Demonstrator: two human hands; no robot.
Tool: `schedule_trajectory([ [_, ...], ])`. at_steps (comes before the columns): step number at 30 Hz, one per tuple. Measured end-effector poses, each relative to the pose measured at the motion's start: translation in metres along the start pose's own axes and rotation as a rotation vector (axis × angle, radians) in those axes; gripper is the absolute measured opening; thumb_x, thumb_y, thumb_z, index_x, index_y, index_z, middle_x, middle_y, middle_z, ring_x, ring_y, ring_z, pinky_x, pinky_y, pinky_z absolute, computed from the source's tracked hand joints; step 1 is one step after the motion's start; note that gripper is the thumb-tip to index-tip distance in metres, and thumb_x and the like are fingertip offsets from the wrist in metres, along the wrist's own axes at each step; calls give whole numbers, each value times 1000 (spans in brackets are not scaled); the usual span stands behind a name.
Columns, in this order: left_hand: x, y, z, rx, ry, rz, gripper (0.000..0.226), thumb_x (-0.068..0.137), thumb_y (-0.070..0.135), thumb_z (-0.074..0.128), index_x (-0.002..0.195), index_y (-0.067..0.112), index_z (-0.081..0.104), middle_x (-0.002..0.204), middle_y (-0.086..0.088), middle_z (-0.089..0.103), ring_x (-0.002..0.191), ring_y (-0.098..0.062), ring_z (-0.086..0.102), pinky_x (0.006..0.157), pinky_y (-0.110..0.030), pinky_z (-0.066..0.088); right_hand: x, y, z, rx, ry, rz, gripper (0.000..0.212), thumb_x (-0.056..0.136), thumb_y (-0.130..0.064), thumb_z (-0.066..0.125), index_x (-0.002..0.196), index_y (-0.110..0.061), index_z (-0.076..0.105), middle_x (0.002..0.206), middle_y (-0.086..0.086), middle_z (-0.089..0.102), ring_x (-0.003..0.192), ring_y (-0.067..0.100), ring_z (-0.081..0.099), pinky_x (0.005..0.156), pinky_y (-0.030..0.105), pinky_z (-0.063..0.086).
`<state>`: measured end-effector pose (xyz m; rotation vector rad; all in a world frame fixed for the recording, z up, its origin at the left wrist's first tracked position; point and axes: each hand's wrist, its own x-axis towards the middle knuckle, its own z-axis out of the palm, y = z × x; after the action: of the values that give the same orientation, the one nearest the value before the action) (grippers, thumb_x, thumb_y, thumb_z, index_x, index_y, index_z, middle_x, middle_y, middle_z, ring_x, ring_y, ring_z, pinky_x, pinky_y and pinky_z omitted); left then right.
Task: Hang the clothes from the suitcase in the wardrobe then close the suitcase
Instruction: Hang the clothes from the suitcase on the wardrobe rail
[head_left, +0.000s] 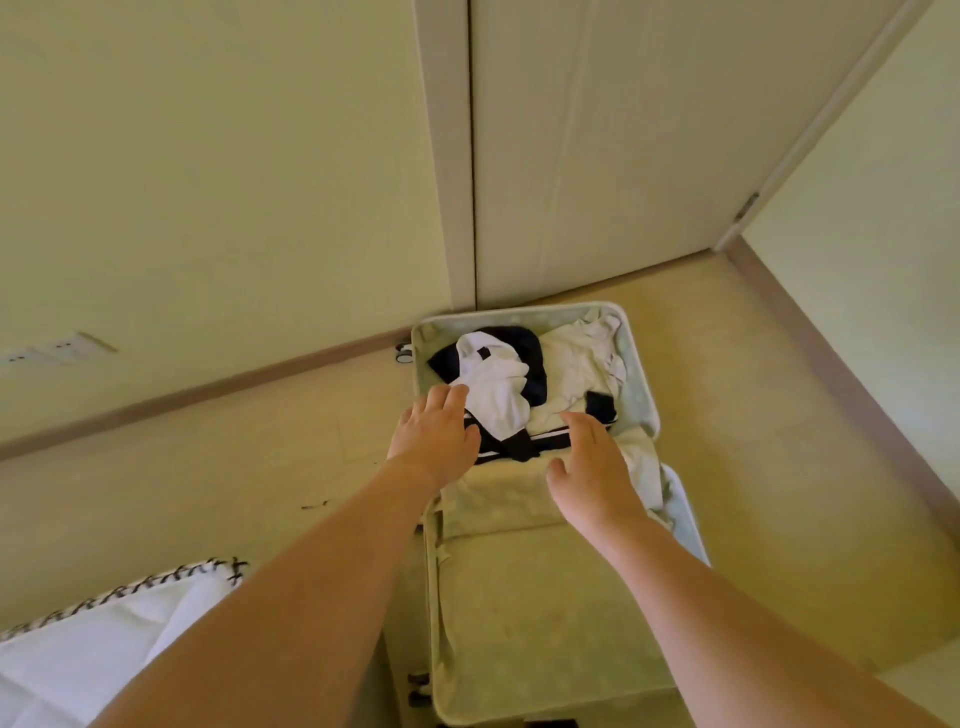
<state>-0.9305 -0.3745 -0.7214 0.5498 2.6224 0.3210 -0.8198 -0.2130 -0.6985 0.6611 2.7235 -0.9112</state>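
Left hand (435, 435) is reaching out with fingers straight and spread loosely, fingertips lying on the near-left edge of the white garment (496, 396); nothing is being gripped. Right hand (589, 465) is hovering open, fingers relaxed and thumb out to the side, over the black strap (540, 442) crossing the clothes; contact cannot be told from this view.

Suitcase (641, 358) is lying open on the floor (208, 467), pale green shell, far half at 12 o'clock from the hands and holding the clothes: the white garment on top, a dark navy garment (532, 358) under it, a cream garment (576, 358) at 2 o'clock. The near half, covered by a beige lining panel (530, 597), is lying toward 6 o'clock, between the forearms.

A door (597, 156) is standing shut at 12 o'clock behind the suitcase. Wall sockets (57, 349) are sitting at 9 o'clock. White bedding (93, 654) with dark stitching is showing at 7 o'clock.
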Motion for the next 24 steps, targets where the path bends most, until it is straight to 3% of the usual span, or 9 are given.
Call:
schedule_trajectory([
  [8, 162, -71, 216, -136, -161, -281, 67, 87, 21, 49, 147, 16, 19, 151, -11, 20, 128, -36, 35, 104, -46, 38, 142, 140, 176, 48, -85, 69, 56, 94, -14, 50, 147, -11, 32, 147, 4, 36, 133, 22, 37, 111, 35, 34],
  [12, 221, -95, 290, -203, -124, -301, 69, 87, 18, 52, 149, 16, 23, 154, 0, 5, 133, -36, 32, 106, -43, 37, 177, 188, 244, 55, -99, 28, 59, 93, -13, 51, 149, -13, 31, 150, 3, 33, 138, 20, 32, 114, 33, 31],
  [15, 257, -117, 334, -235, -124, -318, 85, 84, 21, 57, 152, 26, 7, 157, 0, -3, 133, -36, 36, 107, -42, 39, 195, 217, 281, 65, -60, -8, 60, 91, -13, 54, 147, -11, 34, 147, 5, 37, 136, 20, 35, 114, 33, 31],
  [17, 271, -137, 357, -192, -146, -319, 86, 80, 25, 58, 150, 26, 7, 154, -8, 14, 118, -31, 51, 100, -43, 46, 199, 229, 296, 55, -25, -33, 59, 90, -13, 56, 145, -10, 36, 145, 5, 40, 134, 21, 38, 112, 33, 33],
  [19, 269, -140, 363, -117, -178, -294, 61, 81, 30, 52, 137, 13, 36, 142, -12, 36, 105, -28, 54, 96, -43, 47, 199, 238, 304, 31, 3, -51, 61, 89, -13, 56, 146, -9, 35, 146, 6, 39, 135, 22, 36, 114, 35, 31],
  [21, 254, -124, 345, -142, -58, -209, 30, 89, 26, 51, 114, 10, 58, 120, -12, 46, 98, -27, 51, 93, -41, 46, 196, 243, 307, -16, 33, -63, 64, 89, -14, 56, 148, -9, 32, 149, 7, 35, 138, 24, 32, 116, 37, 28],
  [24, 219, -90, 295, -571, 8, -119, 16, 94, 19, 55, 101, 6, 63, 93, -6, 59, 89, -21, 59, 87, -36, 48, 184, 240, 302, -60, 50, -71, 76, 89, -19, 60, 152, -13, 19, 156, 7, 23, 145, 24, 22, 119, 37, 23],
])
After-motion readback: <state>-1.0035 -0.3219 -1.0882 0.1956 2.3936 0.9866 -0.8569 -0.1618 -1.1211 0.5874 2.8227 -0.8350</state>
